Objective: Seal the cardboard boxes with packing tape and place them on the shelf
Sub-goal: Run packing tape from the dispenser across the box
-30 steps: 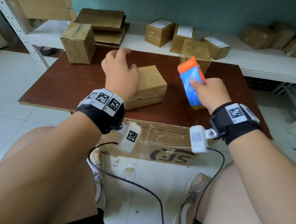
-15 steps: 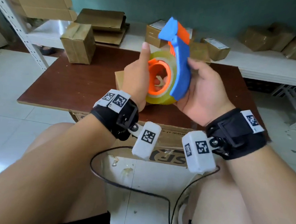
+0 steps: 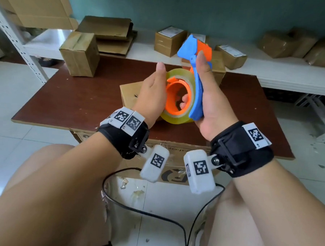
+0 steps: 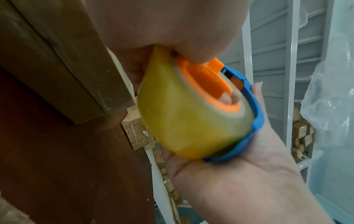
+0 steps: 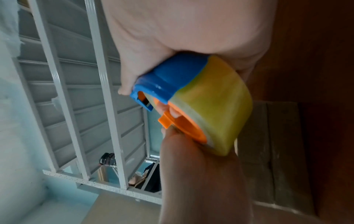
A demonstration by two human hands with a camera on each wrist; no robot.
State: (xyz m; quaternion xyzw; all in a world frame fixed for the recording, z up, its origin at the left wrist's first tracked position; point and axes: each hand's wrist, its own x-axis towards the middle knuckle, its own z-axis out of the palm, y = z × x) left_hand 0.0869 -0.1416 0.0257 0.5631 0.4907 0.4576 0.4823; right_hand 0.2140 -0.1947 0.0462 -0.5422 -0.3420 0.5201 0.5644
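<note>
Left hand [image 4: 168, 30] grips the tape roll [image 4: 184, 115] from above, touching orange core [image 4: 206, 84]. Right hand [image 4: 239, 174] cups blue dispenser frame [image 4: 256, 115] from below. Cardboard box [image 4: 63, 60] beside left hand.

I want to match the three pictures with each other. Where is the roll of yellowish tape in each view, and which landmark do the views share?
Head: the tape roll is at centre, held up between both hands above the brown table.
Left wrist: the tape roll fills the centre, below the left hand.
Right wrist: the tape roll is right of centre, below the right hand.
Shared landmark: the roll's orange core, visible in all three.
</note>
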